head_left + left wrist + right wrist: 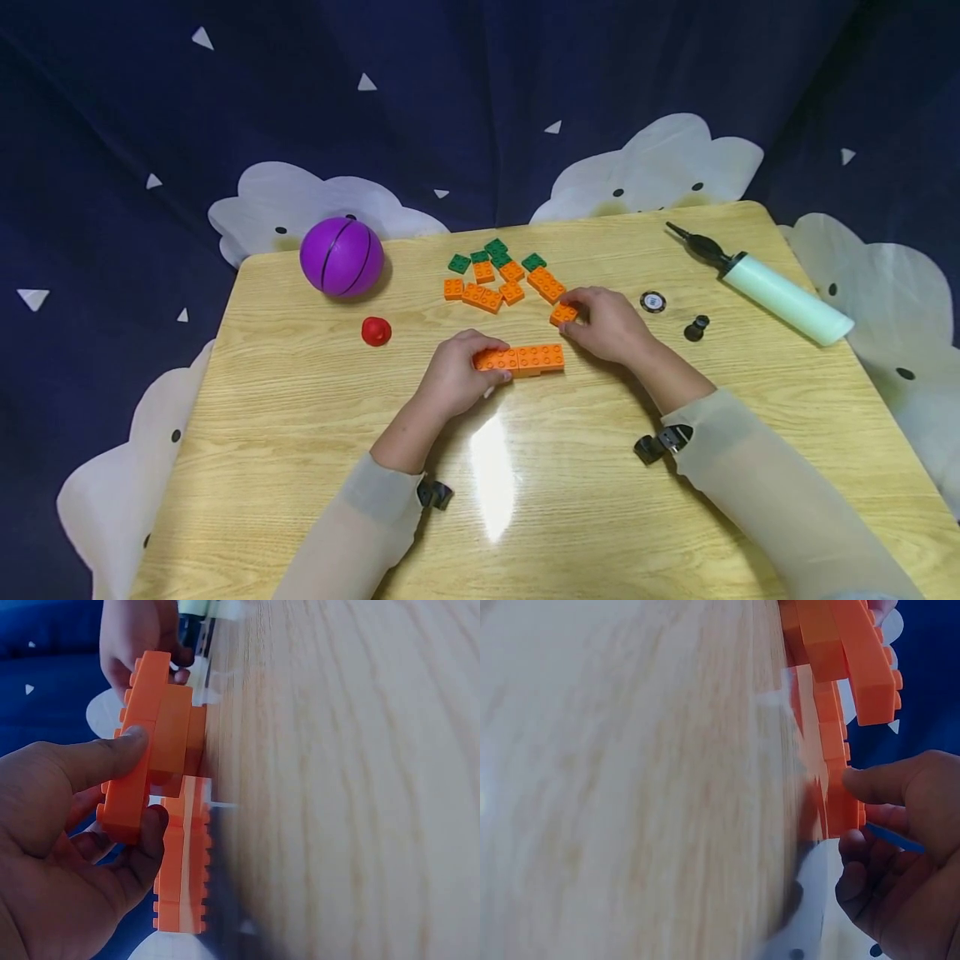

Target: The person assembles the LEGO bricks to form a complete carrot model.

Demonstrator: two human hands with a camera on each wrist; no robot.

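Observation:
My left hand (467, 367) grips the left end of a stack of orange toy bricks (540, 357), thumb on the near side. In the left wrist view the stack (171, 724) has a long top layer and shorter layers beneath, stepped like an upside-down stair. My right hand (606, 323) pinches a single orange brick (562, 314) behind and right of the stack. The right wrist view shows that brick (843, 806) low at the tabletop, thumb on one side and fingers partly hidden. A longer orange brick (547, 284) lies just beyond it.
Loose orange bricks (482, 297) and green bricks (496, 249) lie at the back middle of the table (300, 467). A purple ball (342, 257) and a red hat-shaped piece (377, 331) are left. Rightward lie a round chip (653, 302), a black piece (697, 327) and a hand pump (783, 296).

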